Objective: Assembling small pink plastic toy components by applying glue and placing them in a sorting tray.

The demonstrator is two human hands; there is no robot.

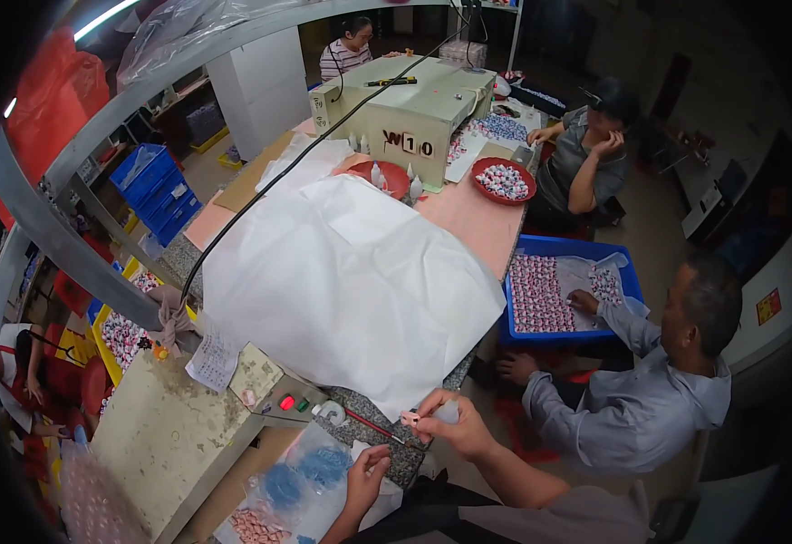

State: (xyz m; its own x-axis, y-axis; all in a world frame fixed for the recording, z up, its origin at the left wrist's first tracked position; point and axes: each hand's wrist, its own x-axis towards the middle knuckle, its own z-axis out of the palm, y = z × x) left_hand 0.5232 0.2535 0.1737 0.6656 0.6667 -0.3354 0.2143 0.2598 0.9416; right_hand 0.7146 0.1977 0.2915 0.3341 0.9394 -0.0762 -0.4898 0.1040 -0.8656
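Note:
My right hand (459,426) is closed around a small white squeeze bottle (448,412), held over the near edge of the speckled table (405,462). The bottle's tip meets a tiny pink-and-white piece (410,418) at my fingertips. My left hand (366,471) hovers lower and to the left with its fingers curled; whether it holds anything is hidden. It is just above clear plastic bags of small blue pieces (310,471). A thin red-handled tool (369,424) lies on the table between the hands.
A large white sheet (351,263) covers the table's middle. A beige machine (160,435) with red and green lights stands at my left. On my right a seated person (650,390) reaches into a blue tray (627,276) of pink-and-white pieces. Two more people sit farther back, beside a red bowl (479,168).

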